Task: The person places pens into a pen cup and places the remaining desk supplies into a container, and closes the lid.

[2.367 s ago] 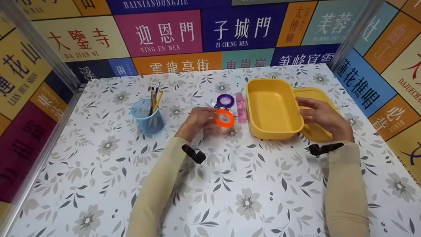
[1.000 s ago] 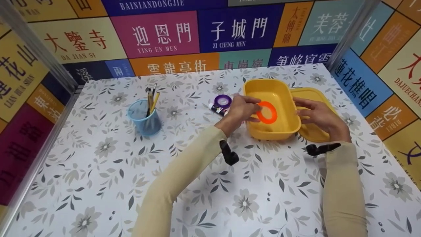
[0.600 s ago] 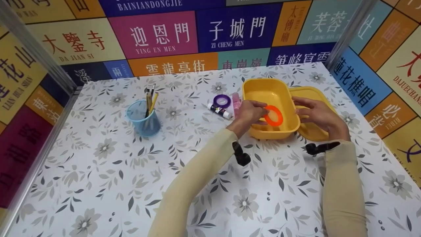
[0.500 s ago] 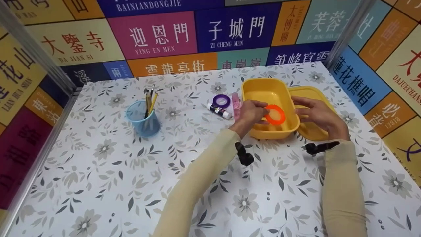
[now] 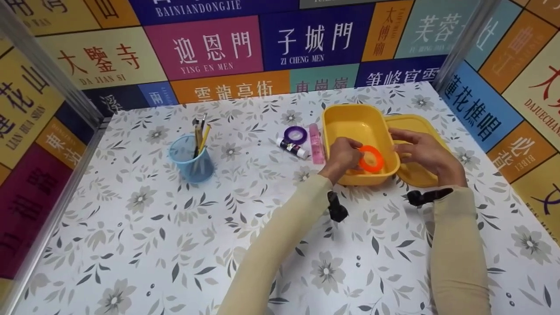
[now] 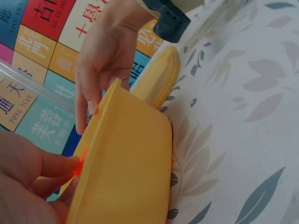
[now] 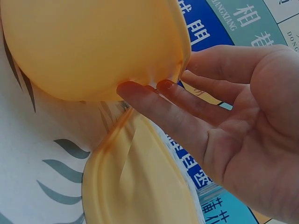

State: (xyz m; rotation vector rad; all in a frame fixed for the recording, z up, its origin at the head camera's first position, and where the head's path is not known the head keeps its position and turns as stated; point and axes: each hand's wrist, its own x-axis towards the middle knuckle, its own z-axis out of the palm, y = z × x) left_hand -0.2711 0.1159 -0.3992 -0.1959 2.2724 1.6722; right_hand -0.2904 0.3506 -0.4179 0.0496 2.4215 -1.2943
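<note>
In the head view, my left hand [image 5: 344, 154] reaches over the near left rim of the yellow box [image 5: 350, 114]. It pinches an orange tape roll [image 5: 371, 159] inside the box; in the left wrist view only an orange sliver [image 6: 81, 163] of it shows between thumb and fingers. My right hand [image 5: 426, 153] touches the box's right side. Seen from the right wrist, its extended fingers [image 7: 163, 109] lie against the outer wall [image 7: 93, 51]. A yellow lid [image 5: 418, 170] lies on the table under that hand, partly covered by box and hand.
Left of the box lie a pink stick-like item [image 5: 316, 144], a glue stick [image 5: 292, 148] and a purple tape roll [image 5: 295, 135]. Farther left stands a blue cup [image 5: 192, 164] holding brushes and a pencil [image 5: 205, 138]. Printed panels [image 5: 205, 43] wall the table's back and sides.
My left hand has carried the orange tape roll rightward from beside the glue stick into the box and a little lower. My right hand has kept its place at the box's side.
</note>
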